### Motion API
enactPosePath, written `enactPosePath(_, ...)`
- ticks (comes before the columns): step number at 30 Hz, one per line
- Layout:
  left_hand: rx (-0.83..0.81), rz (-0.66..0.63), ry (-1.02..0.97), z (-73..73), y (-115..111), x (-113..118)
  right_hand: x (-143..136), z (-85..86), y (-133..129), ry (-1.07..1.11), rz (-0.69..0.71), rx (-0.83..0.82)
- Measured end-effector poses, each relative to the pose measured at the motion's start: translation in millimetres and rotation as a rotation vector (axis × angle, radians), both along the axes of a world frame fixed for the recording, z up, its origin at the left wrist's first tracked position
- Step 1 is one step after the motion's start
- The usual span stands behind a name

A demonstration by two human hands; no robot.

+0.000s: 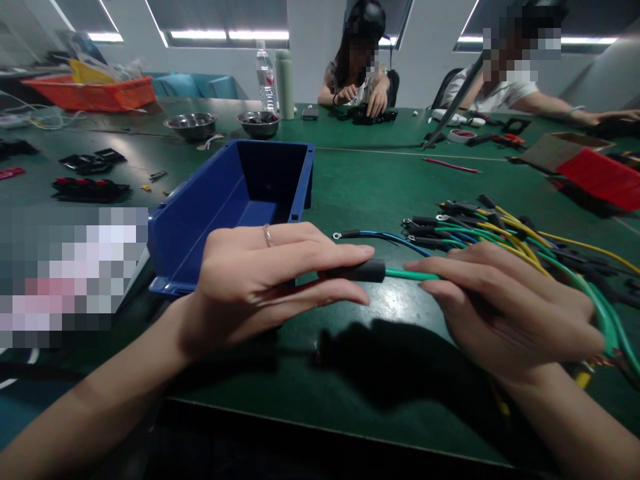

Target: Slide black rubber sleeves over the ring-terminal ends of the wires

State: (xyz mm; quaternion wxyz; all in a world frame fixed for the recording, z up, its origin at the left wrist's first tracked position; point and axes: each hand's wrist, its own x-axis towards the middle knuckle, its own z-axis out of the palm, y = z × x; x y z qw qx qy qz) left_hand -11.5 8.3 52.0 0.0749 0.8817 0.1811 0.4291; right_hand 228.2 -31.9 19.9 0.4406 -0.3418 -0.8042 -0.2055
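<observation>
A black tubular sleeve [367,271] sits on the end of a green wire [407,274] above the table. My left hand [265,273] is closed around the sleeve, its index finger lying along the top; the sleeve's far end is hidden by the fingers. To its right, my right hand [515,300] pinches the green wire between thumb and fingers. More green and yellow wires with bare copper ends [597,361] show by the heel of that hand; whether it grips them I cannot tell. Just behind the hands lies a blue wire with a ring terminal [338,235].
A blue bin [200,193] stands behind my left hand. At right lies a pile of wires [480,230], with a red box [603,177] beyond. Metal bowls [191,125], a bottle [266,79] and a flask [285,85] stand farther back. Two people sit opposite.
</observation>
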Motion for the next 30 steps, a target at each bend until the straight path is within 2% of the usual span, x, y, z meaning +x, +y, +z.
enactPosePath(10,0.093,0.054,0.077,-7.1,3,5,-2,0.9,-2,-0.063,-0.043,0.002)
enactPosePath(22,0.086,0.039,0.126,-9.4,9,7,-2,-1.1,3,-0.043,0.001,-0.005)
enactPosePath(26,-0.001,-0.012,0.008,-6.1,7,5,1,-0.2,4,-0.036,0.016,-0.011)
enactPosePath(28,-0.021,0.066,-0.095,-1.3,10,0,2,0.4,4,-0.043,0.002,0.001)
enactPosePath(30,0.041,0.312,-0.11,3.7,20,-10,3,-0.6,5,-0.042,-0.005,0.021)
